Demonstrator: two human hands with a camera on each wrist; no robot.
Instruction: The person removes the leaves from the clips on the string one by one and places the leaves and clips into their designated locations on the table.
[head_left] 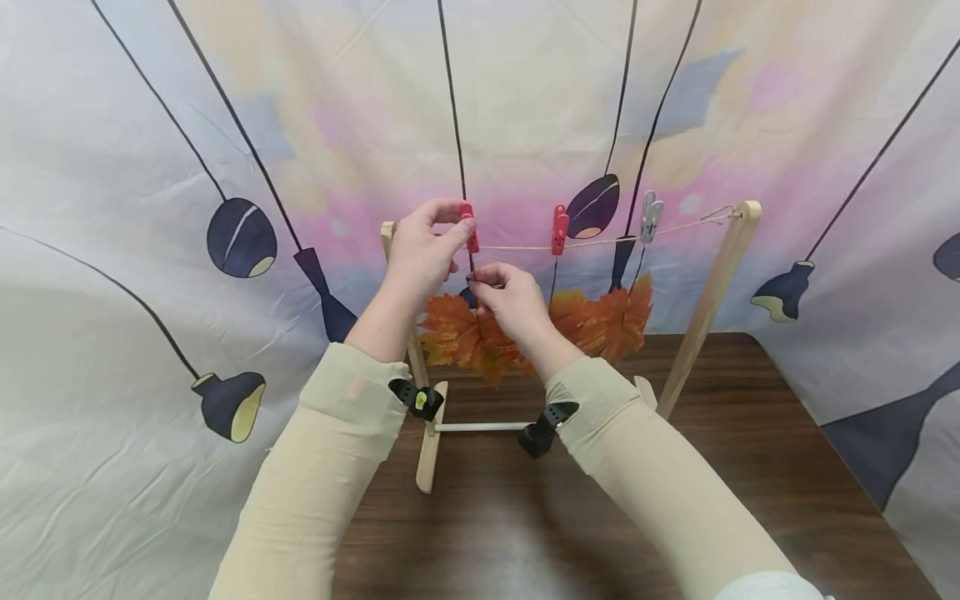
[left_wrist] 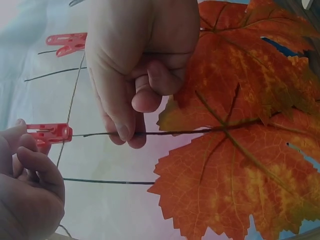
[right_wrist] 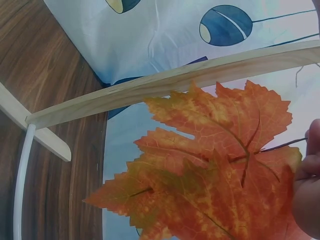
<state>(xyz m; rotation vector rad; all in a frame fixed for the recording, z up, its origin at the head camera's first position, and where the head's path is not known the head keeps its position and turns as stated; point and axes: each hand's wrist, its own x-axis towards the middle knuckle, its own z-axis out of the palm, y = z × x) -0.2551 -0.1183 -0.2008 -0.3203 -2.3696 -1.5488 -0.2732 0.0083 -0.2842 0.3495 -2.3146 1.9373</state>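
In the head view my left hand [head_left: 427, 246] grips a red clothespin [head_left: 468, 229] at the left part of a thin string [head_left: 517, 247]. Just below, my right hand [head_left: 513, 300] pinches the dark stem [left_wrist: 165, 133] of an orange artificial maple leaf [head_left: 453, 329] between thumb and fingers. The stem's upper end reaches the clothespin's tip; whether it is clamped there I cannot tell. Farther right on the string are a second red clothespin [head_left: 559, 231] and a grey clothespin [head_left: 651, 217], with leaf stems below them and more orange leaves [head_left: 618, 321] hanging.
A wooden frame [head_left: 708, 304] holds the string between its two posts and stands on a dark wooden table [head_left: 480, 525]. A white rod [head_left: 480, 427] joins its feet low down. Behind hangs a cloth [head_left: 525, 100] printed with lamps.
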